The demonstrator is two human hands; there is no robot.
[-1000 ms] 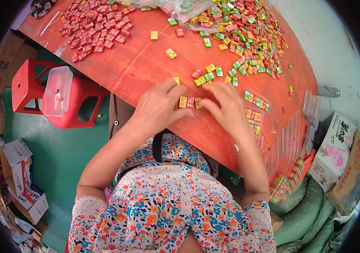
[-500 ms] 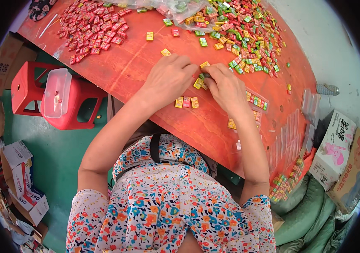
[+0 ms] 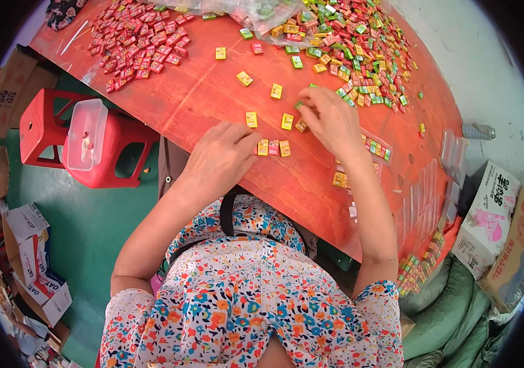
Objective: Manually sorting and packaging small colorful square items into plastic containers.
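Small candy-sized boxes lie on the orange-red table [image 3: 182, 110]. In front of me a short row holds a yellow box [image 3: 263, 147], a red box [image 3: 273, 147] and another yellow box at its right end. My left hand [image 3: 222, 153] is closed at the row's left end, its fingertips on a red box [image 3: 256, 149] that shows only in part. Farther right, my right hand [image 3: 334, 119] pinches a small green box [image 3: 299, 105], partly hidden by the fingers. Between the hands lie loose yellow boxes, one [image 3: 287, 121] just above the row and another [image 3: 251, 119] above my left fingertips.
A heap of red boxes [image 3: 142, 43] lies far left, a mixed heap [image 3: 366, 55] far right, beside a clear plastic bag [image 3: 262, 15]. Filled clear trays [image 3: 377, 148] sit by my right forearm, with stacked clear trays [image 3: 418, 202] beyond. Red stools [image 3: 111, 147] stand left.
My left hand has moved down and left to the row, where a red box now shows at its fingertips. My right hand has shifted slightly right and up. Yellow boxes between them are uncovered.
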